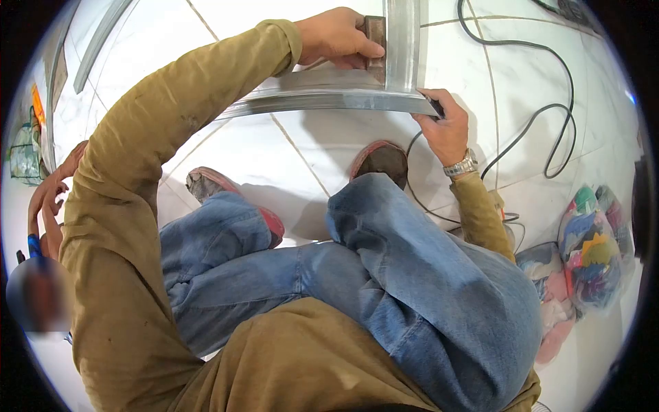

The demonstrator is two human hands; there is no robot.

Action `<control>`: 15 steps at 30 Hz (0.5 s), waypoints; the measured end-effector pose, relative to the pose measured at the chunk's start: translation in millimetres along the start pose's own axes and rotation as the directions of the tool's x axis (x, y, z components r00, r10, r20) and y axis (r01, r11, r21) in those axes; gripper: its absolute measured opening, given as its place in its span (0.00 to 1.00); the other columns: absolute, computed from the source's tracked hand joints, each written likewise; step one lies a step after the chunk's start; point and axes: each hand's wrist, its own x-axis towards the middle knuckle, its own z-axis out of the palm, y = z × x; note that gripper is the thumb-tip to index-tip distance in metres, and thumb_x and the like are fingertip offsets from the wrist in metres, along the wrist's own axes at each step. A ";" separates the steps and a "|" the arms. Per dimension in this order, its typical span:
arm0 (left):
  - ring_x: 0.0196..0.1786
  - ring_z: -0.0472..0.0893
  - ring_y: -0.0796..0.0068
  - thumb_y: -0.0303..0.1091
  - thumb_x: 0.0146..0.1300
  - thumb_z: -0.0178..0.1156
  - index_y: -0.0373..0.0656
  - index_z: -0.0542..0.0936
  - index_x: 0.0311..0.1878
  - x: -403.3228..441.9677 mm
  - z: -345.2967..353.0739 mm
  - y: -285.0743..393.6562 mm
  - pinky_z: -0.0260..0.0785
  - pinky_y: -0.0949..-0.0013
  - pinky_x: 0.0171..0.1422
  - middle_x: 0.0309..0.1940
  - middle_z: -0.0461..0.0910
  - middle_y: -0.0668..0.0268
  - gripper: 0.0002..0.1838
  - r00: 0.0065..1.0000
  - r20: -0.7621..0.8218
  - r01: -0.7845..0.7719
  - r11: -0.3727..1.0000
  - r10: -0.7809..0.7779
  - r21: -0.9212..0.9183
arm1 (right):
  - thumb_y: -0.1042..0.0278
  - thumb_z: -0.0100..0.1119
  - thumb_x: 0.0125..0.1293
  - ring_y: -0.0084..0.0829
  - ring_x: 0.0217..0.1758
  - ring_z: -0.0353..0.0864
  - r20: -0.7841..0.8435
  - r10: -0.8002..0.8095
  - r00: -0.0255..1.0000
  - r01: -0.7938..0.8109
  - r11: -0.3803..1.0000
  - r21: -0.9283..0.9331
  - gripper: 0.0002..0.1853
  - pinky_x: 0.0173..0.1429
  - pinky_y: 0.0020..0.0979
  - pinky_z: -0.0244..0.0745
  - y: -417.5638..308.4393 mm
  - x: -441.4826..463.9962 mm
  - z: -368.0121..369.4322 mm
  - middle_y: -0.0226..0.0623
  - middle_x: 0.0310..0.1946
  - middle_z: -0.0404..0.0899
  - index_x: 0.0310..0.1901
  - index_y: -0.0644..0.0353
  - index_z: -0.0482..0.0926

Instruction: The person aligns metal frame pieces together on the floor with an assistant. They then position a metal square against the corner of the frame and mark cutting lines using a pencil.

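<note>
Block (375,31): pinching it with left hand (336,40) just left of upright (403,48), gripping crossbar (329,101) with right hand (443,130) just right of upright, hands apart. Probably risking misalignment tbh, by nudging block or twisting crossbar.

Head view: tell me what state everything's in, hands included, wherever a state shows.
Left hand: closed around the brown block.
Brown block: held, alongside the lengthwise bar.
Lengthwise bar: meeting the crosswise bar at roughly a right angle.
Crosswise bar: one end gripped.
Right hand: fingers closed on that end.
Wristwatch: worn on the right wrist.
Black cable: lying in loose curves.
Clear bag: filled.
</note>
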 end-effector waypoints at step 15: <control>0.33 0.85 0.73 0.37 0.71 0.69 0.37 0.88 0.44 0.0 -0.7 2.7 0.79 0.69 0.39 0.36 0.89 0.62 0.11 0.999 0.007 0.038 0.998 -0.038 -0.049 | 0.77 0.75 0.58 0.28 0.38 0.88 -0.007 -0.046 0.999 0.045 0.994 -0.100 0.19 0.45 0.31 0.82 2.8 0.5 -0.9 0.39 0.37 0.89 0.52 0.59 0.86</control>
